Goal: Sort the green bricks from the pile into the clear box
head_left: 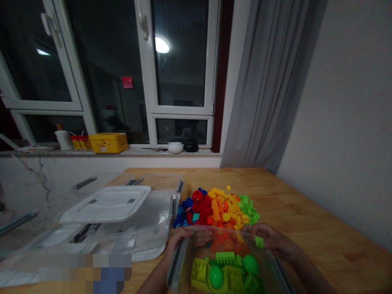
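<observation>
Here's the clear box (pixel 184 263), right between the hands, green blocks (pixel 232 277) inside! The left hand (pixel 180 239) clamps its far left corner; the right hand (pixel 274 241), well apart, is at its far right, a small green block (pixel 259 242) by the fingers, pinched or not, can't tell. Beyond the box, a colourful pile (pixel 214 208) on the table (pixel 290 204); left of it, a white lid (pixel 105 204).

Hands (pixel 177 240) (pixel 275 241) hold a clear bin (pixel 177 267) of green blocks (pixel 226 257).
</observation>
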Demonstrator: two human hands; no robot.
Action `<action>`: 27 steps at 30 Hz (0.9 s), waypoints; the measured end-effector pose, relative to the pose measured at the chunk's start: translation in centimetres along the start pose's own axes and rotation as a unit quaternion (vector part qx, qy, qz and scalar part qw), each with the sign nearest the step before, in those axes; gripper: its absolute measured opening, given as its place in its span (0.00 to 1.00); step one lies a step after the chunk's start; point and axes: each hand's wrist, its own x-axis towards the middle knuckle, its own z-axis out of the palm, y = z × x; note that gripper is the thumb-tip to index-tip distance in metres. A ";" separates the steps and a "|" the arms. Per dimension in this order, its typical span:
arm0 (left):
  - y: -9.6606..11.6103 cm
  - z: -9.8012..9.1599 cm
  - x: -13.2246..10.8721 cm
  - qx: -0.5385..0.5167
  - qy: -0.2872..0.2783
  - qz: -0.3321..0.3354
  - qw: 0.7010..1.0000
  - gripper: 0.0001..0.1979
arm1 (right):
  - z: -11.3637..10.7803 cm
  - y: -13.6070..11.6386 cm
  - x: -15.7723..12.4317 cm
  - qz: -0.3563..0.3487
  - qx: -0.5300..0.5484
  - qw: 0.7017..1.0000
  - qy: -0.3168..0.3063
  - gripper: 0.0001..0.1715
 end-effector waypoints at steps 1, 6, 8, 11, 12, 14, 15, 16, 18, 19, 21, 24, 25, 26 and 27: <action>0.0 0.0 0.0 0.001 0.004 0.001 1.000 0.24 | 0.1 -0.1 0.0 0.000 0.000 1.000 -0.003 0.24; 0.0 0.0 0.0 0.008 0.000 -0.003 1.000 0.24 | 0.0 -0.1 0.1 0.001 0.001 1.000 0.000 0.24; 0.0 0.1 -0.1 0.005 0.010 -0.001 1.000 0.24 | -0.3 0.2 0.1 -0.001 -0.008 1.000 -0.004 0.25; 0.1 0.2 -0.1 0.003 0.005 -0.010 1.000 0.24 | -0.9 0.7 0.0 -0.012 -0.027 0.999 -0.016 0.28; 0.1 0.2 -0.1 0.004 -0.003 -0.012 1.000 0.24 | -1.1 0.9 0.0 -0.018 -0.030 0.999 -0.017 0.29; 0.2 0.0 0.0 0.005 -0.014 -0.012 1.000 0.23 | -1.5 1.1 0.1 -0.031 -0.035 0.999 0.000 0.28; 0.1 -0.1 0.1 0.005 -0.015 -0.008 1.000 0.23 | -1.7 1.1 0.2 -0.035 -0.037 0.998 0.023 0.27; 0.1 -0.3 0.1 0.004 -0.013 -0.005 1.000 0.24 | -2.0 1.2 0.4 -0.037 -0.046 0.997 0.057 0.25; -0.1 -0.5 0.2 -0.001 -0.009 -0.002 1.000 0.24 | -2.9 1.4 1.0 -0.039 -0.100 0.984 0.142 0.24; -0.2 -0.7 0.2 -0.003 -0.008 -0.004 1.000 0.24 | -3.5 1.6 1.3 -0.040 -0.146 0.969 0.193 0.24; -0.3 -0.8 0.1 -0.004 -0.008 -0.007 1.000 0.24 | -5.0 2.3 2.0 -0.043 -0.260 0.919 0.293 0.26; -0.3 -0.6 0.0 -0.001 -0.003 -0.005 1.000 0.23 | -7.3 3.7 2.8 -0.055 -0.382 0.839 0.383 0.28; -0.3 -0.5 0.0 0.000 -0.001 -0.001 1.000 0.23 | -7.9 4.3 2.8 -0.061 -0.407 0.826 0.385 0.28; -0.2 -0.4 0.0 0.001 -0.001 0.000 1.000 0.23 | -8.4 4.7 2.9 -0.067 -0.428 0.818 0.378 0.28; -0.2 -0.3 0.0 0.001 -0.004 0.001 1.000 0.23 | -8.7 5.2 2.9 -0.071 -0.443 0.815 0.367 0.27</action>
